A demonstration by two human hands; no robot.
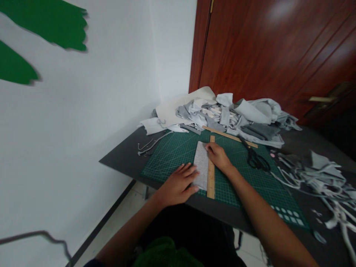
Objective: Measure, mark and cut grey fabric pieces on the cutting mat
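Note:
A light grey strip of fabric (pixel 201 167) lies flat on the green cutting mat (pixel 172 148). Against its right edge runs a wooden ruler (pixel 211 181), pointing away from me. My left hand (pixel 180 181) is open, with its fingers stretched out and their tips on the strip's left edge. My right hand (pixel 218 155) lies across the ruler. Its fingers are closed together at the strip's upper right edge; what they pinch, if anything, is too small to make out.
Black scissors (pixel 257 159) and a second wooden ruler (pixel 228 136) lie on the mat. Behind is a heap of grey and white fabric (pixel 205 111) near the wooden door (pixel 264 48). More scraps and cords (pixel 325 174) are at the right. Thin cords (pixel 155 142) lie left.

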